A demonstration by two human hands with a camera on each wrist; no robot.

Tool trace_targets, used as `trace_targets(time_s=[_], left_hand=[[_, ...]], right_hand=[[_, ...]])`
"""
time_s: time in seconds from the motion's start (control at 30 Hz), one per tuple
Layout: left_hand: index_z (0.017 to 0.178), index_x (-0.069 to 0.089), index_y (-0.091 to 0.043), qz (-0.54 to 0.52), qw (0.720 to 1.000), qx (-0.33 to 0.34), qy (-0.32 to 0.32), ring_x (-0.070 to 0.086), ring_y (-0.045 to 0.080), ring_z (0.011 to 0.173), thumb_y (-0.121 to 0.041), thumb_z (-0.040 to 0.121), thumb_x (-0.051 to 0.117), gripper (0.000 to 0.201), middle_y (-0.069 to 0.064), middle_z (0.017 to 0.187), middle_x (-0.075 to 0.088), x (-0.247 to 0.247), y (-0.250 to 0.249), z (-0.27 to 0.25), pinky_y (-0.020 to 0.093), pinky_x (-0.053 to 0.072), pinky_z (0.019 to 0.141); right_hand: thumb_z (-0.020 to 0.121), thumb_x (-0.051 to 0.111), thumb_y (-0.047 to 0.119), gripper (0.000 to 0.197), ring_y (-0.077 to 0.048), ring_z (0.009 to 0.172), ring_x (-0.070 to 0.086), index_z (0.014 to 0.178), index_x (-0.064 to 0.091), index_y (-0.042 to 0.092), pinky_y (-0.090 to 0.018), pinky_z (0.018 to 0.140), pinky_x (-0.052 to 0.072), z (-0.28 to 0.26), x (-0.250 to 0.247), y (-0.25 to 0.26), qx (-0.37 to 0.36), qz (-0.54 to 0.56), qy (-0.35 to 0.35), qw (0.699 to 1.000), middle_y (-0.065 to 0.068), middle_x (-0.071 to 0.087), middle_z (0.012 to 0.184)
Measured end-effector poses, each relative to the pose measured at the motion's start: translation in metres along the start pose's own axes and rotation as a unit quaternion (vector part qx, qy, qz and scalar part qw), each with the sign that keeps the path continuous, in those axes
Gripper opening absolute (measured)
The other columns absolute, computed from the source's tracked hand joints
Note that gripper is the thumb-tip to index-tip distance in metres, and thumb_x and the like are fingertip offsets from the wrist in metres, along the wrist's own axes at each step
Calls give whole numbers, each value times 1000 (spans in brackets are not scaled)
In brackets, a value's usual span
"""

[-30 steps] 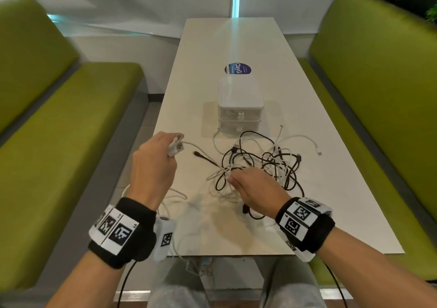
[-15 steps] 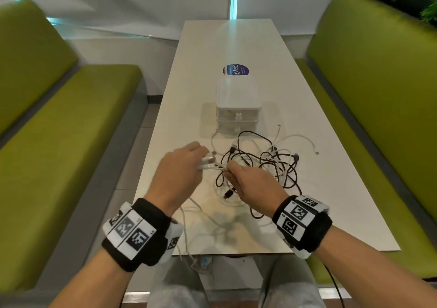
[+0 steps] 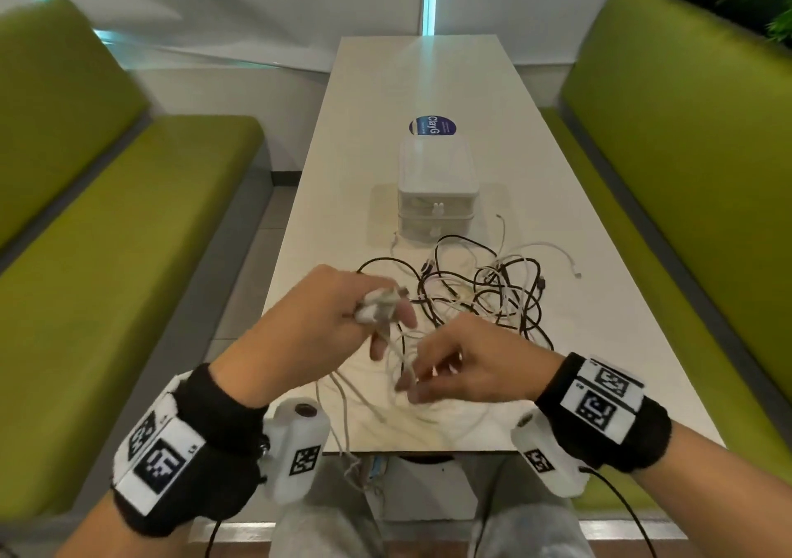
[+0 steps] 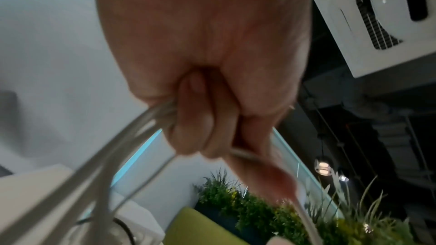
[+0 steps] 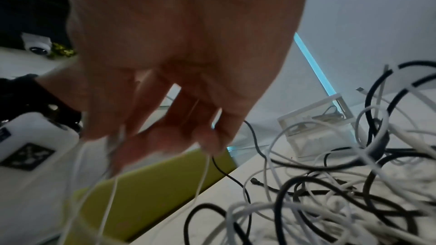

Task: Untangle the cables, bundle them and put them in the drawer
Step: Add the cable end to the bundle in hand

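Note:
A tangle of black and white cables [image 3: 484, 291] lies on the white table [image 3: 420, 68], in front of a small translucent two-drawer box [image 3: 435, 188] with both drawers closed. Above the table's near part, my left hand [image 3: 385, 317] grips a white cable [image 3: 379, 300] gathered in loops with its plug. In the left wrist view the fingers [image 4: 195, 118] curl round the white strands [image 4: 132, 142]. Just right of it, my right hand [image 3: 411, 386] pinches a thin run of the same white cable [image 3: 400, 364]. That cable [image 5: 202, 174] hangs from the fingertips [image 5: 210, 137], blurred.
Green benches [image 3: 128, 236] flank the table on both sides. A round blue sticker [image 3: 432, 126] sits behind the drawer box. Loose white strands trail over the table's front edge [image 3: 471, 452] towards my lap. Wrist cameras [image 3: 295, 446] hang under both wrists.
My left hand carried the white plug from the left over to my right hand and now holds gathered loops. My right hand drew back from the tangle towards the front edge.

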State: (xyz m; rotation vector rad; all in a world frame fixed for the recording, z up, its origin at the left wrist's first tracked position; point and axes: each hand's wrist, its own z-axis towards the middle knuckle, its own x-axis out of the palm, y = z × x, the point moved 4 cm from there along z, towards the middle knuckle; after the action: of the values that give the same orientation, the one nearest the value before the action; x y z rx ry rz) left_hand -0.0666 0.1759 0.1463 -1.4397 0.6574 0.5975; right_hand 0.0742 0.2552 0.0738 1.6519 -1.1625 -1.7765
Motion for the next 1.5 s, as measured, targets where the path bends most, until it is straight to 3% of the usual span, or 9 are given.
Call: trace_targets(time_s=[0.17,0.33,0.5,0.67,0.87,1.07,1.2,1.37,1.5], left_hand=[[88,72,-27,-35,986,21,160,68,0,88,-19,96,59,18,-14,85,74,28,-6,-6,27,51,84],[86,71,-16,-157,984,33,81,69,9,81,-29,93,51,25,1,79,74,22,-10,-6,20,50,82],[79,70,-12,-232,973,11,12,37,8,40,-40,97,40,45,3,56,62,13,-9,-4,11,31,44],[69,64,-12,-239,971,7,-27,39,6,42,-35,96,37,44,1,48,50,7,-10,-3,13,31,45],[71,61,-6,-262,963,16,-58,36,7,42,-31,100,38,44,2,48,42,-10,-2,-6,13,29,44],[66,61,-16,-271,960,30,-68,34,6,42,-34,97,40,42,0,48,39,-15,-3,-8,11,28,44],[63,62,-25,-276,957,33,-83,32,8,43,-35,96,39,42,-5,47,39,-19,-5,-7,14,26,43],[65,61,-17,-257,963,29,-76,32,7,42,-38,96,39,43,-2,48,39,-16,-5,-7,13,27,44],[68,59,-8,-263,961,34,-72,35,3,41,-37,97,40,46,-2,47,40,-14,-9,-7,9,29,45]], right_hand=[[87,67,15,35,3,62,58,118,69,31,-7,60,40,-15,18,-6,102,-97,227,964,14,72,89],[89,53,14,26,4,61,54,100,73,27,-19,65,42,-7,3,-12,139,-207,71,966,16,64,75],[90,57,26,23,3,74,50,112,61,30,-21,70,42,4,-4,0,86,-197,-58,975,15,61,102],[88,68,32,52,-13,109,54,136,50,31,-31,94,46,23,38,16,50,-161,110,979,7,56,129],[91,65,30,13,-8,80,62,100,71,23,-31,78,52,29,56,29,14,-73,89,993,7,70,95],[92,50,5,55,-16,108,59,141,44,27,-29,89,47,20,72,16,153,-166,201,953,-1,58,133],[92,50,6,42,-16,104,56,128,60,26,-31,89,47,11,90,19,160,-150,251,943,-1,60,131],[91,54,14,19,-26,92,63,103,68,14,-35,80,53,31,67,-1,165,-304,73,936,-8,67,101],[94,58,28,44,-28,105,57,135,44,23,-40,85,49,56,48,-10,149,-268,-34,951,-6,53,122]])
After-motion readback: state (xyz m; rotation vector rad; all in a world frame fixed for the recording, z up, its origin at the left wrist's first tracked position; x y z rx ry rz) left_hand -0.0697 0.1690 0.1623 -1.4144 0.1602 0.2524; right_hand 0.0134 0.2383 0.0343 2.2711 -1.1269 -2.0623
